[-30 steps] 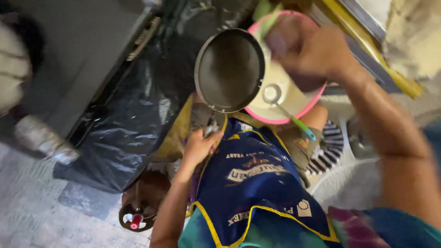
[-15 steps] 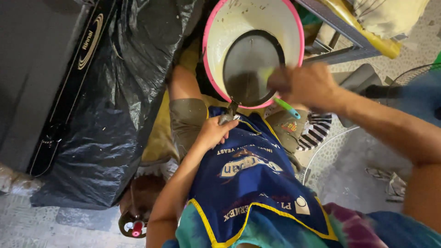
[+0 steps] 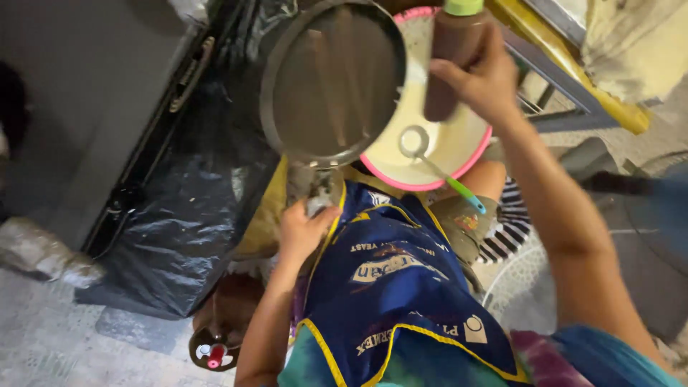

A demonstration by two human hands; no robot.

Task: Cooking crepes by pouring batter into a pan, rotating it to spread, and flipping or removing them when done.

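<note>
My left hand [image 3: 302, 231] grips the handle of a round dark frying pan [image 3: 333, 82], held up and tilted over a pink-rimmed basin [image 3: 459, 147] of pale batter. My right hand [image 3: 479, 75] is closed around a brown squeeze bottle [image 3: 453, 61] with a green cap, held upright just right of the pan, above the basin. A metal ladle with a green handle [image 3: 441, 172] rests in the batter. A blue apron with yellow trim [image 3: 390, 287] covers my lap below.
A black plastic sheet [image 3: 190, 215] drapes over a dark cabinet [image 3: 86, 107] at left. A yellow metal frame [image 3: 566, 72] runs along the upper right. A striped sandal [image 3: 509, 229] lies on the patterned floor. A small round object [image 3: 213, 350] sits at the bottom left.
The pan has come up and left, off the basin's centre, toward the camera. My right hand has lifted the brown bottle into view over the basin. The view has shifted.
</note>
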